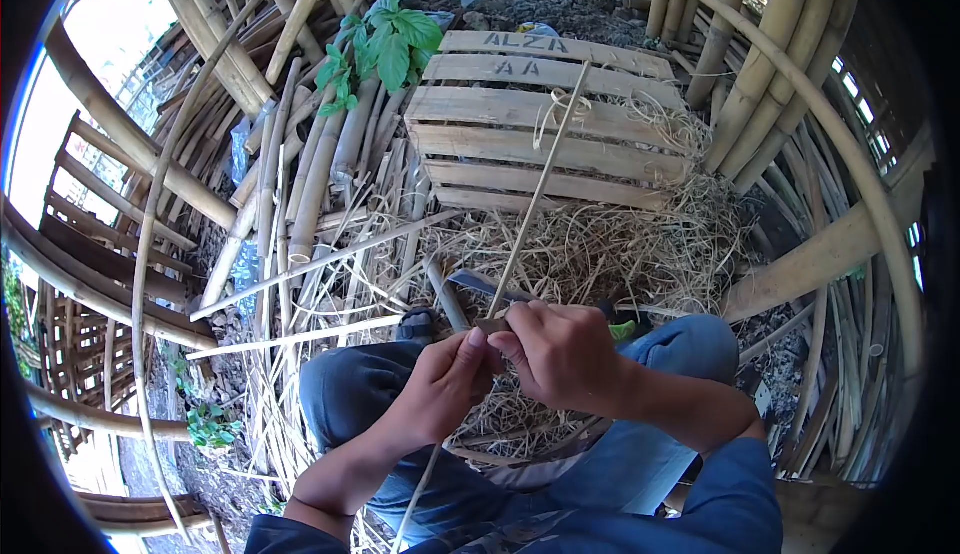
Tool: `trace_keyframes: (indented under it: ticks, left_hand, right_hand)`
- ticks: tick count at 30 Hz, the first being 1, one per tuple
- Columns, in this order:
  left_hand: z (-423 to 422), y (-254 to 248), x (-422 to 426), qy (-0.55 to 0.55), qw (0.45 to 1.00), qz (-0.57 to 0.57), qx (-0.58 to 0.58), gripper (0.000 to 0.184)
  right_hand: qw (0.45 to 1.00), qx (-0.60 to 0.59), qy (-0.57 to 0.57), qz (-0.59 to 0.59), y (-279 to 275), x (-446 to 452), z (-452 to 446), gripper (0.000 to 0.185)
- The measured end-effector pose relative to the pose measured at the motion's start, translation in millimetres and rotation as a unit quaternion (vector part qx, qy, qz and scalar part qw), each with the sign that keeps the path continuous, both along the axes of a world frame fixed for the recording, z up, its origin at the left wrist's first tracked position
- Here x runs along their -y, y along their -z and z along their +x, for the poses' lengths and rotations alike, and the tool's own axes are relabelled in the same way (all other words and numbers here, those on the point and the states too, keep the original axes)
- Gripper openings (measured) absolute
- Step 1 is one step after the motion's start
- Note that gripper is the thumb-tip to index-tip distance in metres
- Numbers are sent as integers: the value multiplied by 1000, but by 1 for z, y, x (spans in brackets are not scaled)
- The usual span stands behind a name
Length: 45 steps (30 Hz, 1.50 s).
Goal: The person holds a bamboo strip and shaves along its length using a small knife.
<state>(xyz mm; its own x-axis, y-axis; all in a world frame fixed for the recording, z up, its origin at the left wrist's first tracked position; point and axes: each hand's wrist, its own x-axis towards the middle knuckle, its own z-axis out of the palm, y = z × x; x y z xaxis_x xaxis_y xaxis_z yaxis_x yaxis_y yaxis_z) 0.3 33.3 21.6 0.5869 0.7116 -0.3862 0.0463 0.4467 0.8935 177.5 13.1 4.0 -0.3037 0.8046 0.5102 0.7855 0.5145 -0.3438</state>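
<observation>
We see a leafy plant [390, 49] just left of the wooden crate [505, 144]. On the crate's near side, our left hand [450, 379] is closed around a thin bamboo strip [538, 192] — its long end sticks up in front of the crate. There too, our right hand [570, 354] pinches a small brown piece [490, 325] (too little to name). Curly shavings [710, 219] heap by the crate's right end.

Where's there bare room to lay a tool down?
Bare: the left half of the slatted crate, between the leafy plant and the held strip; whether it lies level is unclear. Crowded: shavings litter the crate's right edge and spread below it; bamboo poles pack the left side.
</observation>
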Motion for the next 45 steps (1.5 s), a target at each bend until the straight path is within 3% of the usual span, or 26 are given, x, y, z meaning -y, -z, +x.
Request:
trace_keyframes:
  ticks: [8,17,27,45]
  left_hand:
    - [2,7,5,-23,995,87,-37,37]
    - [0,7,7,-11,995,82,-62,37]
    - [-6,5,22,57,994,42,-88,39]
    - [-11,3,28,53,995,35,-79,37]
  right_hand:
    - [998,36,47,7,-2,-1,-4,26]
    - [991,52,114,51,-12,-19,13,26]
    - [957,25,281,60,-22,-48,73,31]
    - [924,90,349,125,-20,-61,106,33]
